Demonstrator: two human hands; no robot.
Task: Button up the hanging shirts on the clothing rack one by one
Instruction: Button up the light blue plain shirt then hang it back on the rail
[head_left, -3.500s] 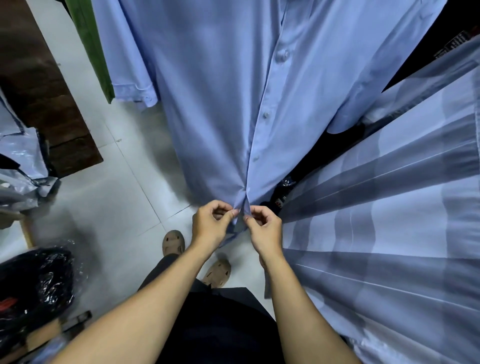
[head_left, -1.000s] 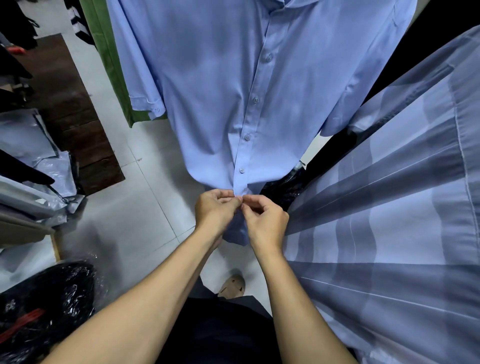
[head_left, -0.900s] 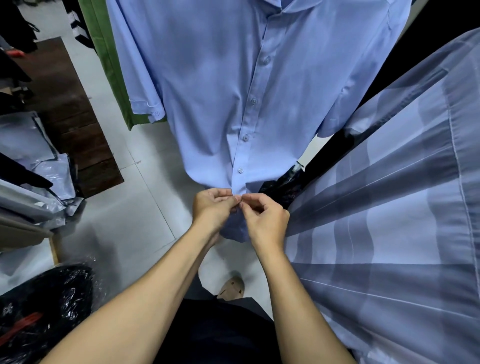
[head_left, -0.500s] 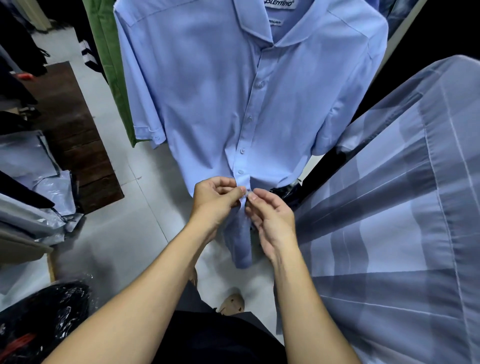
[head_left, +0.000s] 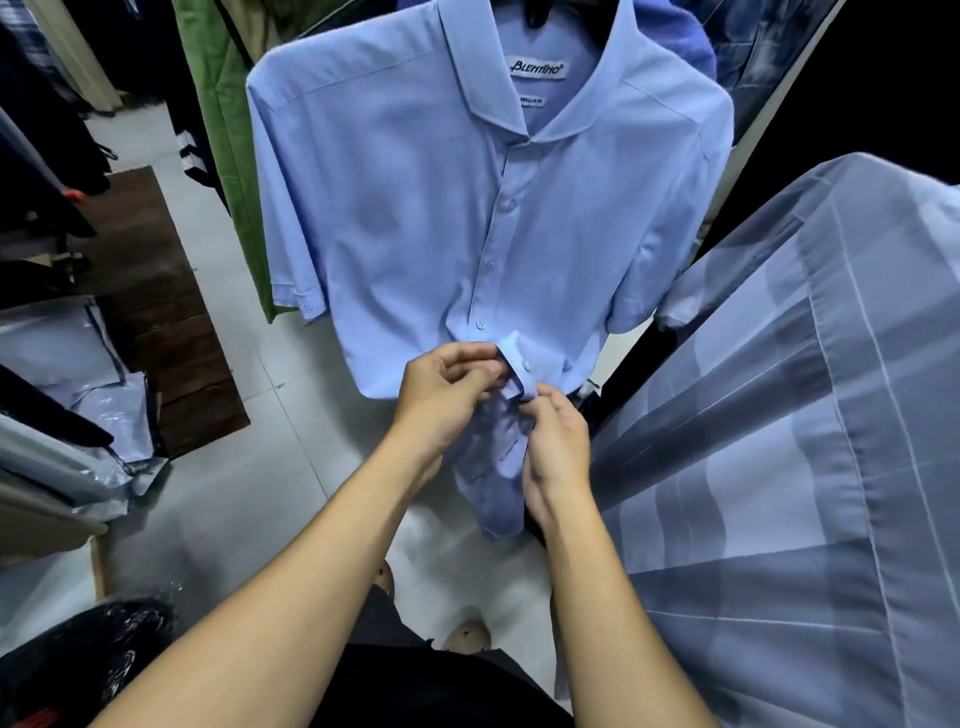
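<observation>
One green garment (head_left: 218, 156) hangs upper left. One light-blue shirt (head_left: 415, 208) hangs centre; four buttons show on its placket. Left hand (head_left: 441, 395) and right hand (head_left: 556, 447) pinch its lower placket, fingers clamped. One striped shirt (head_left: 805, 441) fills the right.

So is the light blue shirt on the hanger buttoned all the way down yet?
Not fully. The light blue shirt is closed from chest to waist, but the left hand and right hand pinch its placket, turned up near the hem.
</observation>
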